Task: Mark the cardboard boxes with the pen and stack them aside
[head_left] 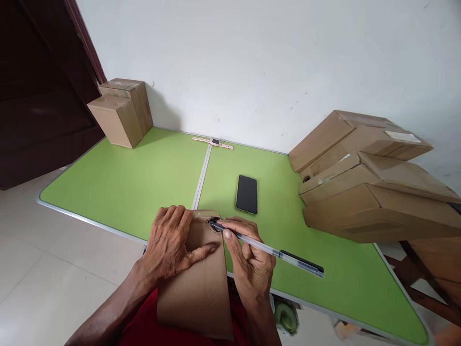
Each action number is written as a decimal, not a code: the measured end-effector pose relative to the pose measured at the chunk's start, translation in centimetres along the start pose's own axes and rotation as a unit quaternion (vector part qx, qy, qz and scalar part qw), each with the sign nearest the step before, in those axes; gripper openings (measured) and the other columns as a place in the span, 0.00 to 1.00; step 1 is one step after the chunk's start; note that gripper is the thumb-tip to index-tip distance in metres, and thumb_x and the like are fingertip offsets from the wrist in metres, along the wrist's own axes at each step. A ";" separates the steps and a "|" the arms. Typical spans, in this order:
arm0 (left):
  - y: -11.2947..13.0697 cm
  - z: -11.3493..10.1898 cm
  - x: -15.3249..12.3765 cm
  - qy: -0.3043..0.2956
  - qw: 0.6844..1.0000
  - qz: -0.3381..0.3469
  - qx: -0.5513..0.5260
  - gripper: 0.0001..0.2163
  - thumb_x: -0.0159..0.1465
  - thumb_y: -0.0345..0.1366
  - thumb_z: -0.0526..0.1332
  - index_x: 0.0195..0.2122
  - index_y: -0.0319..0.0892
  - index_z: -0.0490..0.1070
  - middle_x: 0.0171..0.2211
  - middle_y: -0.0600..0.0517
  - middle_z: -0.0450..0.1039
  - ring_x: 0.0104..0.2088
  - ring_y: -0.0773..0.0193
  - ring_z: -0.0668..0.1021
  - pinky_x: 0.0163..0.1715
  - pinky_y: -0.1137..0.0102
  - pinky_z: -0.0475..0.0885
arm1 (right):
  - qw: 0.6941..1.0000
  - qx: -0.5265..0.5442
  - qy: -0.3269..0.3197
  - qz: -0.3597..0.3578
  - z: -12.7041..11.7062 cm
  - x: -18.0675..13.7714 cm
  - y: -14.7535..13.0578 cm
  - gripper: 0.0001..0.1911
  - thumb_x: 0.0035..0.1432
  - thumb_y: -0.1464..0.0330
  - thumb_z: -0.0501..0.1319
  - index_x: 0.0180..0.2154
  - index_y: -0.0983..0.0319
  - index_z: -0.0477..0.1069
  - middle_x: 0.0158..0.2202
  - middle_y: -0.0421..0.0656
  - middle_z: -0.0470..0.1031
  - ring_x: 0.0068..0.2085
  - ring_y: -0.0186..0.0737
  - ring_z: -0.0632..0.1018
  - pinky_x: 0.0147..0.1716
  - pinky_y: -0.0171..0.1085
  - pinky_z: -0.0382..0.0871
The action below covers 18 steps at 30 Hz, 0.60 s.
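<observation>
A brown cardboard box (196, 298) sits at the near edge of the table, partly over my lap. My left hand (167, 245) is closed on its left side, the thumb stretched across the top face and the fingers over the far left edge. Between the thumb and fingers of my right hand (252, 250) is a clear-barrelled pen (262, 246), with its black cap on the back end. The pen's tip touches a black scribbled patch (215, 224) near the box's far right corner. My right fingers partly hide that corner.
On the green table (144, 182) lie a black phone (247, 194) and a pink-strapped watch (215, 142). Small cardboard boxes (117, 117) stand at the back left. Larger cartons (374, 206) crowd the right side. A white wall (234, 62) borders the table's far edge.
</observation>
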<state>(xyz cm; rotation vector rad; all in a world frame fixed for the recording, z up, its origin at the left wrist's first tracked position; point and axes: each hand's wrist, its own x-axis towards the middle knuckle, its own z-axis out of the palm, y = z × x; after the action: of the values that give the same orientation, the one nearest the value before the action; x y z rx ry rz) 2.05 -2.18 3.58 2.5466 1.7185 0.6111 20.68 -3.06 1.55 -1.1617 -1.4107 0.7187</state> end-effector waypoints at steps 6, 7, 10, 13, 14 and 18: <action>0.0 0.0 0.0 0.010 1.000 0.003 0.000 0.25 0.70 0.62 0.56 0.40 0.41 0.71 0.35 0.47 0.73 0.38 0.50 0.75 0.42 0.57 0.65 | 1.000 0.000 -0.019 0.013 -0.6 -0.1 -0.2 0.06 0.71 0.66 0.62 0.42 0.54 0.79 0.44 0.42 0.79 0.48 0.45 0.79 0.50 0.44 0.72; 0.0 0.0 -0.1 0.011 1.000 0.003 0.000 0.25 0.71 0.62 0.56 0.40 0.41 0.71 0.35 0.47 0.73 0.38 0.50 0.75 0.42 0.57 0.65 | 1.000 0.000 -0.021 0.015 -0.7 -0.1 -0.2 0.06 0.71 0.66 0.62 0.42 0.54 0.79 0.43 0.42 0.79 0.47 0.45 0.79 0.49 0.43 0.72; -0.1 0.0 -0.2 0.013 1.000 0.005 -0.007 0.25 0.71 0.62 0.56 0.42 0.41 0.71 0.37 0.47 0.74 0.39 0.51 0.75 0.43 0.58 0.66 | 0.999 -0.003 -0.019 0.027 -1.2 -0.3 -0.5 0.06 0.71 0.65 0.62 0.40 0.55 0.78 0.40 0.42 0.79 0.45 0.44 0.80 0.46 0.42 0.73; -0.1 0.0 -0.3 0.017 1.000 0.004 -0.009 0.24 0.71 0.61 0.57 0.43 0.42 0.71 0.37 0.46 0.74 0.39 0.51 0.75 0.43 0.58 0.66 | 0.999 -0.009 0.000 0.045 -1.7 -0.6 -0.5 0.07 0.70 0.63 0.63 0.39 0.56 0.78 0.38 0.42 0.80 0.40 0.43 0.80 0.42 0.40 0.73; -0.1 0.0 -0.3 0.018 1.000 0.002 -0.010 0.24 0.71 0.61 0.57 0.42 0.42 0.71 0.37 0.46 0.74 0.39 0.51 0.75 0.44 0.57 0.67 | 0.999 -0.010 0.010 0.049 -1.9 -0.6 -0.4 0.08 0.69 0.62 0.63 0.38 0.56 0.78 0.36 0.42 0.80 0.39 0.43 0.80 0.40 0.39 0.73; 0.0 0.1 -0.3 0.022 1.000 0.000 -0.010 0.24 0.70 0.61 0.57 0.42 0.42 0.71 0.36 0.47 0.74 0.38 0.50 0.75 0.44 0.56 0.67 | 0.995 -0.002 0.073 0.075 -3.0 1.2 0.5 0.13 0.68 0.55 0.64 0.39 0.57 0.77 0.34 0.42 0.80 0.34 0.41 0.79 0.35 0.37 0.74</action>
<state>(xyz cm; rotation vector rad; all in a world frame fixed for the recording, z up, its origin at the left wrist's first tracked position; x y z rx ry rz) 1.95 -2.45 3.36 2.5387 1.7151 0.6859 23.86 -2.33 2.14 -1.3072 -1.2140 0.7206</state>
